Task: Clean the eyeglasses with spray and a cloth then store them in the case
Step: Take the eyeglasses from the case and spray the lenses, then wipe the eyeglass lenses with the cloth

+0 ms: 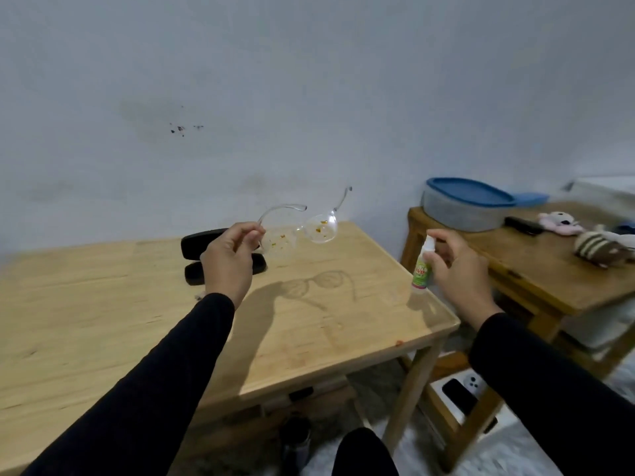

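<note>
1. A wooden table (309, 338) filled the lower left of the view, w/ a second table (549, 286) just beside it on the right. Both arms, in black sleeves, reached out over the first one.
2. On the second table sat a grey tub (460, 214) w/ a blue lid (470, 192) lying across its top; contents couldn't be seen. Soft toys (584, 238) lay near it.
3. A black case (220, 255) lay open on the first table, behind the left hand. What showed of its inside looked empty, but the hand hid part of it.
4. The left hand (228, 259) held clear eyeglasses (302, 231) up in the air above the table, fingers pinched around one arm of the frame. Orange specks dotted both lenses, so they were still dirty.
5. The right hand (453, 266) gripped a small spray bottle (423, 266), nozzle aimed at the glasses, a finger up near the pump.
6. Progress, as a judgement: early. Spraying was about to start or barely begun. Left to do: wipe, fold, put in case, shut it.
7. No cloth could be picked out for sure; a small pale scrap (199, 297) peeked out by the left wrist, too hidden to tell.
</note>
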{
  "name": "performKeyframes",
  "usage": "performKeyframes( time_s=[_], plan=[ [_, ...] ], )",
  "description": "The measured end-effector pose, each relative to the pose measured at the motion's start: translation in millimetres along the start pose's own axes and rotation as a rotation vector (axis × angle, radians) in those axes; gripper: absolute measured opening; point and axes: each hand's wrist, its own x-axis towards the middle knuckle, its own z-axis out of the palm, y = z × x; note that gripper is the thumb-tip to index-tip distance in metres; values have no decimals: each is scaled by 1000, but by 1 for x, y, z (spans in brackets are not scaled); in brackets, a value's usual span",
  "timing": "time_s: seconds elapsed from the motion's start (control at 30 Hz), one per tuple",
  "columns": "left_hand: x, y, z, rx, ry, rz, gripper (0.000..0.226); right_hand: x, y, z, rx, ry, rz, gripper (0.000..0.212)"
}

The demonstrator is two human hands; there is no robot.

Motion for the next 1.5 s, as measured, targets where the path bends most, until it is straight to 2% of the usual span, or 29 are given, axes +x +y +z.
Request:
performKeyframes(
  time_s=[0.13, 0.37, 0.57, 0.8, 1.07, 1.27, 1.5],
  plan=[
    [-9, 8, 19, 87, 9, 34, 19, -7, 18, -4, -97, -44, 72, 32],
    [-14, 5, 31, 74, -16, 14, 20, -11, 36, 1, -49, -138, 129, 29],
    [-15, 6, 32, 91, -10, 13, 17, -8, 39, 1, -104, -189, 103, 45],
    [-14, 6, 32, 96, -10, 10, 17, 2, 36, -7, -284, -286, -9, 61],
    [-11, 14, 26, 104, -6, 21, 15, 17, 6, -1, -546, -345, -143, 55],
    [-4, 8, -4, 86, 3, -2, 25, 14, -29, 36, -492, -415, -252, 51],
    [-2, 1, -68, 211, 139, 12, 24, -3, -77, 114, -386, -514, -378, 51]
  ],
)
